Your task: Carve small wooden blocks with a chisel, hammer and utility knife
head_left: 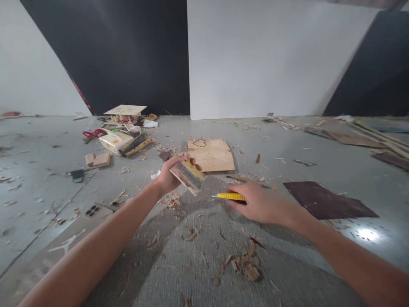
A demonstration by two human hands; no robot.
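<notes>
A: What do you have in your left hand (169,175)?

B: You have 1 small wooden block (191,175) in it, your fingers curled over its far edge in a firm grasp. It is held tilted above the floor (275,251), with a yellow, stained face showing and paler wood along the near edge.

A: And your right hand (257,201)?

B: Your fingers there are wrapped around a yellow cutter (230,196). Its thin blade is out and points left toward the block; in this view the 2 look near each other but apart.

A: What lies just beyond your 2 hands?

B: You have a pale wooden board (212,157) flat on the floor, with 1 heart outline drawn near its far left corner. Curled shavings (172,200) lie below your left hand, and brown wood chips (247,266) are scattered nearer to you.

A: What is off to your sides?

B: On your left, a phone (76,227) lies partly hidden by your forearm. Past it sit a notched wood piece (98,160), a cream-coloured box (114,141) and red-handled scissors (92,134). On your right, a dark brown sheet (329,199) lies flat, well apart from the block.
</notes>
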